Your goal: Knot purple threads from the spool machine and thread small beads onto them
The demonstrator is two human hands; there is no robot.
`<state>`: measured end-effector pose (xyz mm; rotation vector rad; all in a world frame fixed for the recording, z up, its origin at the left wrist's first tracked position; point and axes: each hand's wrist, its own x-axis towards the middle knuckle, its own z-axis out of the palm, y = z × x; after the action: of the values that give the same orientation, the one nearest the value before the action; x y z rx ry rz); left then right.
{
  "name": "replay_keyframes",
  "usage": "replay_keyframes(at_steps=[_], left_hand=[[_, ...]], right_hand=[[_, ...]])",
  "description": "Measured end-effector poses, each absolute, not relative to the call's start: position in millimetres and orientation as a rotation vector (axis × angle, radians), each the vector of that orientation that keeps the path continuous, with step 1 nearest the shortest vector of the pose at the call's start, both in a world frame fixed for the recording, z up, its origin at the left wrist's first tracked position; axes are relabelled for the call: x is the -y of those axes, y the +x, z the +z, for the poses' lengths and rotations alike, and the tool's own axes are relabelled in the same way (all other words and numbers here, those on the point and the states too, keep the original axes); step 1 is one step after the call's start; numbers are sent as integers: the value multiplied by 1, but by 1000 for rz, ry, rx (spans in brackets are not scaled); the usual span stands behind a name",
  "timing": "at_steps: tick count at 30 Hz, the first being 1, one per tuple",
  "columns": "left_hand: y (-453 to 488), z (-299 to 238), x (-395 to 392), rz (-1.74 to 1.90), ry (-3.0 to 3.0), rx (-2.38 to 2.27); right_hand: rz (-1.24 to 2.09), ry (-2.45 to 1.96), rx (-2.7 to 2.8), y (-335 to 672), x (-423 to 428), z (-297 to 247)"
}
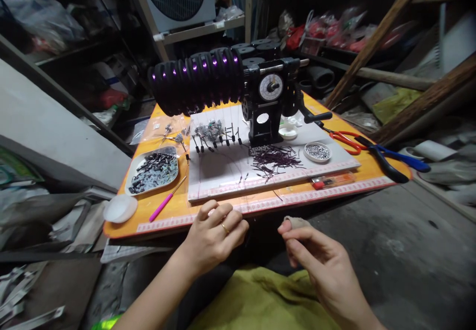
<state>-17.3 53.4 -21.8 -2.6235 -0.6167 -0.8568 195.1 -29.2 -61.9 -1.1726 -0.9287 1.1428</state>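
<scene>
- Purple-black strips [277, 161] lie heaped on a white board [219, 181], right of centre.
- Left hand [215, 236], lower centre: fingers curled in. Right hand [322, 253], lower right: fingertips close together. Cannot tell whether either holds anything.
- Red-printed tape [167, 222], orange table's [143, 211] front edge: marks unreadable.
- Machine dial [265, 88], upper centre: figures too small.

White board [219, 172]: lying flat on the orange table [171, 205], kinda shadowy toward its left side
Dark strips [277, 161]: thin purplish-black bits, loose messy heap on the board
Ruler tape [297, 198]: pale, red print, running along the table's near edge
</scene>
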Motion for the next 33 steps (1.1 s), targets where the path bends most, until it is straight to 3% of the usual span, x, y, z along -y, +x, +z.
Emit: replay_keyframes(at_steps=[9, 28, 33], left_hand=[[-16, 3, -25, -1399, -2712, 948], [-25, -5, -27, -1101, -2766, 1058], [-38, -19, -38, -889, -2664, 784]], right_hand=[[1169, -1163, 948, 196, 29, -62], [1187, -1163, 944, 194, 30, -62], [1215, -1153, 953, 193, 29, -62]])
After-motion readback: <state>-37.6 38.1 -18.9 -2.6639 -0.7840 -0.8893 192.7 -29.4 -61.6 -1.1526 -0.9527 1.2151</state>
